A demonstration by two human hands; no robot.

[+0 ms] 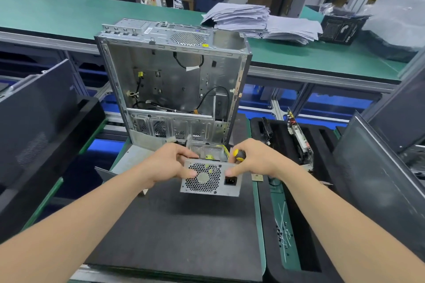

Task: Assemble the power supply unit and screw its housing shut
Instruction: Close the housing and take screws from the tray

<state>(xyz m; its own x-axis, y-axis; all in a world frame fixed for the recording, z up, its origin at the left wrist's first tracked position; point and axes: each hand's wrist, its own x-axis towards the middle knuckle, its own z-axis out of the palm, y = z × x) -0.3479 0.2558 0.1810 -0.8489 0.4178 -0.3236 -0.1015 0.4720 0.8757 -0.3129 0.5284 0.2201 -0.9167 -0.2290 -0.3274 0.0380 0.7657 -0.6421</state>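
Open computer case (174,80) is stood on end at the far edge of the dark mat (179,225), open side toward the camera. Black cables (216,96) and a yellow-tipped lead are seen inside it; the rest of the interior is bare metal. A black foam tray (326,142) is set to the right, with a circuit card (299,139) stood on edge in one slot. Small screws (283,234) are scattered nearer the camera on the right.

Power supply unit (210,178) is held above the mat, just in front of the case's lower end. Its fan grille and socket face is turned toward the camera; the body runs away toward the case, yellow wires at the far end.

Left hand (170,163) is clamped on the unit's upper left corner, thumb on the grille, fingers curled over the top. Right hand (255,159) is curled round a yellow-and-black screwdriver (239,155) handle, with the thumb pressed on the unit's face above the socket.
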